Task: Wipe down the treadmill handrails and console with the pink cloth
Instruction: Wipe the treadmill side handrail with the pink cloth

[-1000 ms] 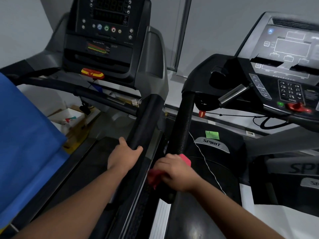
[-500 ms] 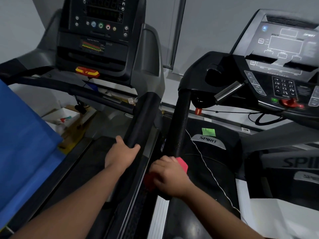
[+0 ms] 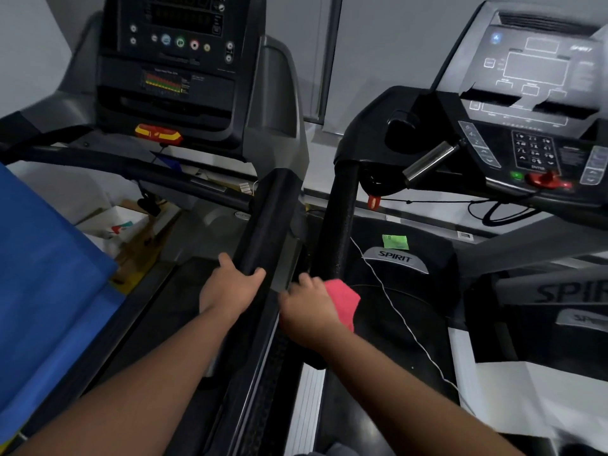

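Observation:
Two treadmills stand side by side. My right hand (image 3: pixel 307 307) grips the pink cloth (image 3: pixel 343 299) wrapped round the black padded left handrail (image 3: pixel 339 222) of the right treadmill. My left hand (image 3: pixel 230 287) grips the black right handrail (image 3: pixel 269 218) of the left treadmill, thumb on its left side. The left treadmill's dark console (image 3: pixel 177 60) is at the top left. The right treadmill's grey console (image 3: pixel 533 93) with keypad is at the top right.
A blue sheet (image 3: pixel 42 281) fills the left edge. Cardboard boxes (image 3: pixel 128 232) lie on the floor beyond it. A thin white cord (image 3: pixel 398 314) runs down across the right treadmill's motor cover (image 3: pixel 394 258). A chrome pulse grip (image 3: pixel 427 161) juts out below the right console.
My right hand has slid the pink cloth up the handrail, and more of the cloth shows to the right of the hand. My left hand keeps its grip on its rail.

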`<action>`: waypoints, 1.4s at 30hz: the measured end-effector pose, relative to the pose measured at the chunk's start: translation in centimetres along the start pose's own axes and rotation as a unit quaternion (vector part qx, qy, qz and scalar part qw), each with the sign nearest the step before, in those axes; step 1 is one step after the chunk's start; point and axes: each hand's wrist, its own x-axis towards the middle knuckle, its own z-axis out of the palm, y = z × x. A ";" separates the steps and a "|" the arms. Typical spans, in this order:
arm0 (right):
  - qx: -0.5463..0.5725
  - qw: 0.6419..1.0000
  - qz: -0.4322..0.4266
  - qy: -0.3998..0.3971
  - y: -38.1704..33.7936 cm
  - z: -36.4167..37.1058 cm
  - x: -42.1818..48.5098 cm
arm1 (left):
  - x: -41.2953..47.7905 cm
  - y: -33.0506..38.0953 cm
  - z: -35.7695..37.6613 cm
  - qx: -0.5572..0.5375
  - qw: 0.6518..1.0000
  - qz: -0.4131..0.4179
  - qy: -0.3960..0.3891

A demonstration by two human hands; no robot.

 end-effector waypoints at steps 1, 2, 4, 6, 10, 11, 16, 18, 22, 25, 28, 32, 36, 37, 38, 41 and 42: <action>-0.022 0.999 -0.020 -0.016 -0.8 0.1 -0.3 | 0.1 0.0 0.0 0.000 1.000 0.000 -0.001; -0.033 0.999 -0.033 -0.022 -1.5 0.4 -0.6 | 0.1 -0.1 0.0 -0.001 1.000 0.001 -0.003; -0.027 0.998 -0.052 -0.008 -2.3 0.6 -1.6 | 0.2 -0.1 0.1 -0.005 1.000 0.002 -0.006; 0.027 0.997 -0.061 0.037 -1.9 0.9 -2.5 | 0.3 -0.2 0.2 -0.007 1.000 0.002 -0.008; 0.253 0.958 -0.048 0.124 1.6 2.6 -4.8 | 0.2 -0.2 0.1 -0.001 1.000 0.005 -0.006; 0.306 0.942 -0.015 0.137 2.4 2.6 -5.3 | 0.2 -0.1 0.1 0.003 1.000 0.005 -0.003; 0.322 0.927 0.104 0.161 2.4 2.5 -4.6 | 0.0 0.0 0.1 0.009 1.000 0.008 0.006; 0.194 0.966 0.092 0.145 1.4 2.5 -3.4 | 0.0 0.1 0.1 0.011 1.000 0.004 0.005; -0.022 0.999 0.015 0.019 -2.1 1.6 -2.0 | 0.0 0.0 0.1 0.008 1.000 0.006 0.001; -0.034 0.999 -0.041 -0.003 -2.9 1.6 -2.4 | 0.0 -0.1 -0.1 -0.006 1.000 0.007 -0.009; 0.092 0.987 -0.004 0.130 -1.5 2.0 -3.9 | -0.1 -0.1 -0.2 -0.023 1.000 0.011 -0.015; 0.408 0.875 0.084 0.248 0.8 3.6 -5.6 | -0.1 -0.1 -0.1 -0.020 1.000 0.015 -0.013; 0.609 0.699 0.239 0.289 0.5 3.9 -5.0 | 0.2 -0.2 0.2 -0.014 1.000 0.005 -0.011; 0.642 0.652 0.278 0.291 0.6 4.0 -4.9 | 0.2 -0.3 0.2 -0.012 1.000 0.005 -0.012; 0.677 0.603 0.316 0.280 0.8 4.2 -4.8 | 0.2 -0.2 0.3 -0.011 1.000 0.005 -0.012; 0.800 0.436 0.376 0.170 1.7 4.8 -4.5 | 0.2 -0.2 0.3 -0.002 1.000 0.007 -0.006; 0.833 0.386 0.376 0.126 1.7 4.9 -4.5 | 0.2 -0.2 0.3 0.001 1.000 0.007 -0.005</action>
